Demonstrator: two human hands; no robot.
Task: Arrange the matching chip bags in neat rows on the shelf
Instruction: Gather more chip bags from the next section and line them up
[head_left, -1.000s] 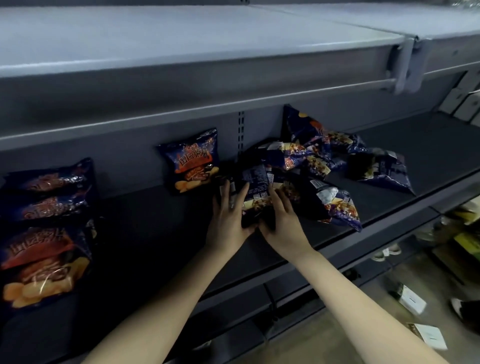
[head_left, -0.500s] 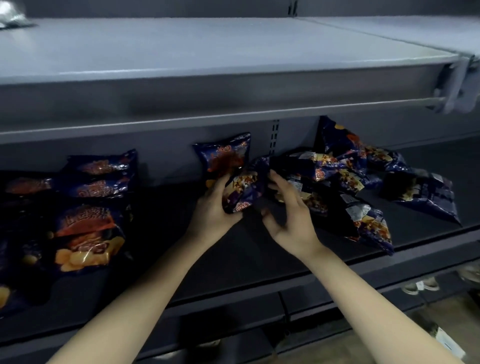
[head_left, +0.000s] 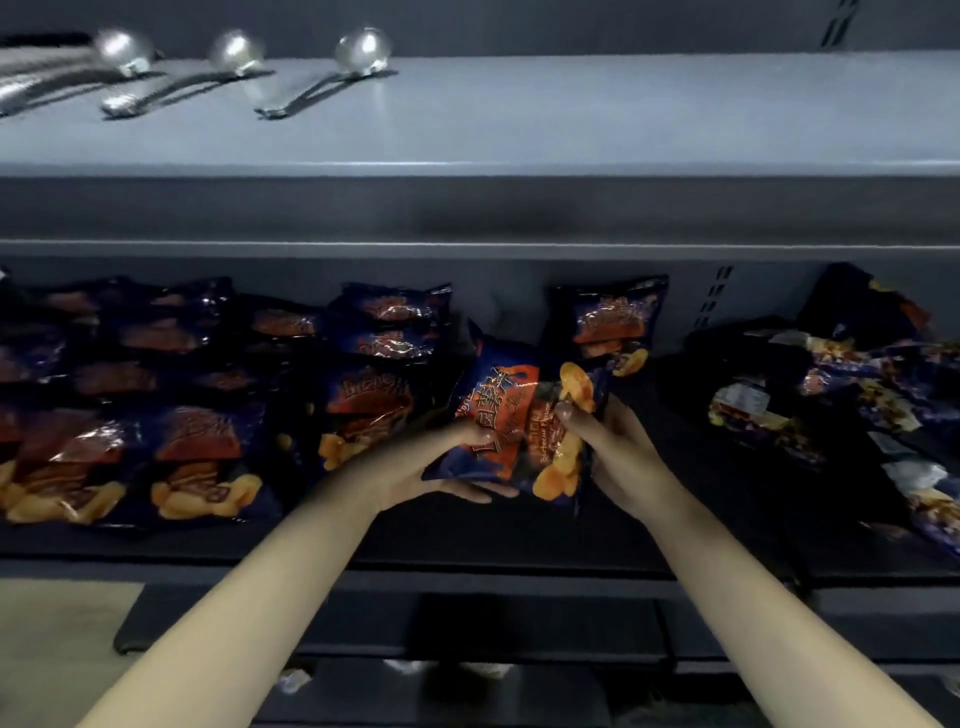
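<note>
bag (head_left: 511, 415): lifted from pile, now face-up | hands (head_left: 415, 467): both gripping | view: panned left

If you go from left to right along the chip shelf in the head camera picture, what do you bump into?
Tidy rows of chip bags → left hand → the chip bag held in both hands → right hand → messy pile of bags.

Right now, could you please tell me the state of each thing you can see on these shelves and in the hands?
Dark blue barbecue chip bag: held off the shelf, tilted, sealed.
Left hand: gripping the bag's lower left side.
Right hand: fingers pinching the bag's right side.
Rowed matching bags: lined up on the left.
Lone bag: upright at the back.
Jumbled bags: unsorted heap, right.
Metal ladles: lying on upper shelf.
</note>
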